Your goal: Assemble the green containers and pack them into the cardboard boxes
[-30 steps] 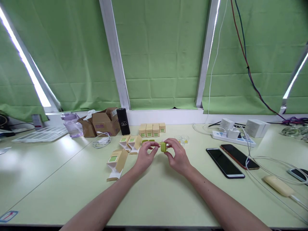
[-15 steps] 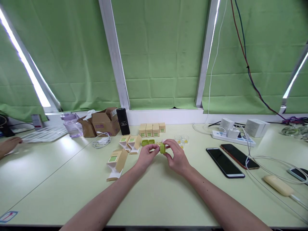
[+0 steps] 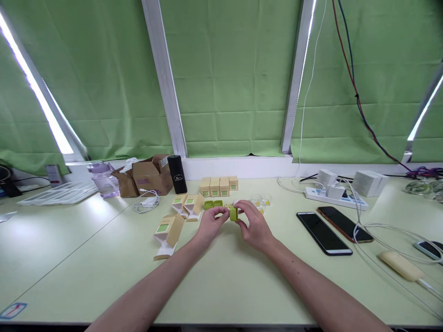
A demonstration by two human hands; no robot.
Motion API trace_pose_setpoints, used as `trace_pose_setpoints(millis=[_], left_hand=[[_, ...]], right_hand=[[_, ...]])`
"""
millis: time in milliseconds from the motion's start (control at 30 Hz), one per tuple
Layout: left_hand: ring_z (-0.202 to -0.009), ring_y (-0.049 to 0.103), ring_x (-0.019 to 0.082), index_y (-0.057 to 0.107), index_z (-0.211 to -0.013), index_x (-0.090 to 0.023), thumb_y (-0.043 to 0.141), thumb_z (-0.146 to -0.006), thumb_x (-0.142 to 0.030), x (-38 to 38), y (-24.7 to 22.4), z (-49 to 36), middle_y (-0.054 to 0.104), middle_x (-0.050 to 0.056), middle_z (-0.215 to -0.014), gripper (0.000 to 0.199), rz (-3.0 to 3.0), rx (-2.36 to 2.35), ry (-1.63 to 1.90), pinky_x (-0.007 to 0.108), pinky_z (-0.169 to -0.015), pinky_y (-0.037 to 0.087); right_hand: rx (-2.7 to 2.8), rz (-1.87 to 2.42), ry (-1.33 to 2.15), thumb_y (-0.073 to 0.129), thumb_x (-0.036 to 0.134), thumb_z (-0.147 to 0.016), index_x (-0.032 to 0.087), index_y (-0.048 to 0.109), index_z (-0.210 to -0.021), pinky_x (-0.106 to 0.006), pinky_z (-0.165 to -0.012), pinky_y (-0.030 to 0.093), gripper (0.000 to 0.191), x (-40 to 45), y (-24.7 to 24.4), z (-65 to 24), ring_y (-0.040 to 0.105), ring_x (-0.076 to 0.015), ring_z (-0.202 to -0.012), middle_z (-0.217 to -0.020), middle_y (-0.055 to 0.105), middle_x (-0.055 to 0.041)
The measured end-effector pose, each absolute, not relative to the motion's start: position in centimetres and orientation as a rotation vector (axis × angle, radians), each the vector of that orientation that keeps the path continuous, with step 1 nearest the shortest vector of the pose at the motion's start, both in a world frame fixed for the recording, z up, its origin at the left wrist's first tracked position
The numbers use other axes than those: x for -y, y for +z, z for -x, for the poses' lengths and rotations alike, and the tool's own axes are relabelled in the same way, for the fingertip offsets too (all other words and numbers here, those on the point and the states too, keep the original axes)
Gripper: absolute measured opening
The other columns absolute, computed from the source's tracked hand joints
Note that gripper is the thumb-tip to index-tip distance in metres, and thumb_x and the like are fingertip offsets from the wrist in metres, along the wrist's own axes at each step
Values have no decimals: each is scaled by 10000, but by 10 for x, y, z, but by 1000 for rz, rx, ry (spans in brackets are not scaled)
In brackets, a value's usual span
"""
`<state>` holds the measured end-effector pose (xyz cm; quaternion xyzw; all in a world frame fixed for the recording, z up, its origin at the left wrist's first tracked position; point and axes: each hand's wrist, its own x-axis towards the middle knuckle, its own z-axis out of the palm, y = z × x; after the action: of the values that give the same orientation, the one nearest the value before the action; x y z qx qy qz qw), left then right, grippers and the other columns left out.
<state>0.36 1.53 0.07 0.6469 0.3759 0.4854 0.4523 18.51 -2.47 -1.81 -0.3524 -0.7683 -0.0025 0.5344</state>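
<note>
A small green case (image 3: 233,213) is held up on edge between my hands. The thumb and fingers of my right hand (image 3: 254,225) grip its right side. My left hand (image 3: 212,225) is pinched at its left edge; whatever lies between those fingertips is too small to make out. Just behind are two green cases (image 3: 213,204) and some tiny yellowish pieces (image 3: 227,206). Clear round containers with yellow bits (image 3: 266,200) lie beyond my right hand. Opened cartons (image 3: 169,230) with green labels stand left of my left hand, and several closed small boxes (image 3: 215,186) form a row behind.
At the back left are a cardboard box (image 3: 150,176), a black cylinder (image 3: 177,174), a purple bottle (image 3: 103,179), a coiled white cable (image 3: 146,202) and a white tray (image 3: 62,192). To the right are two phones (image 3: 323,234), a power strip (image 3: 335,198) and a cream power bank (image 3: 399,266).
Another person's hand at the far left has left the view, and the white tray there has shifted slightly left. My hands and the green case have hardly moved.
</note>
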Motion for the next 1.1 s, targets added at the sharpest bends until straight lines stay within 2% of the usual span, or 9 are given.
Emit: trace_pose_setpoints(millis=[1100], left_hand=[[-730, 642, 188, 740, -774, -166, 835, -694, -522, -17, 2, 1, 727, 39, -762, 377, -1577, -950, 1205, 310, -732, 499]], right_hand=[[1798, 831, 16, 567, 23, -867, 270, 546, -1319, -467, -884, 655, 516, 24, -17, -184, 637, -273, -1154, -1262, 632, -114]])
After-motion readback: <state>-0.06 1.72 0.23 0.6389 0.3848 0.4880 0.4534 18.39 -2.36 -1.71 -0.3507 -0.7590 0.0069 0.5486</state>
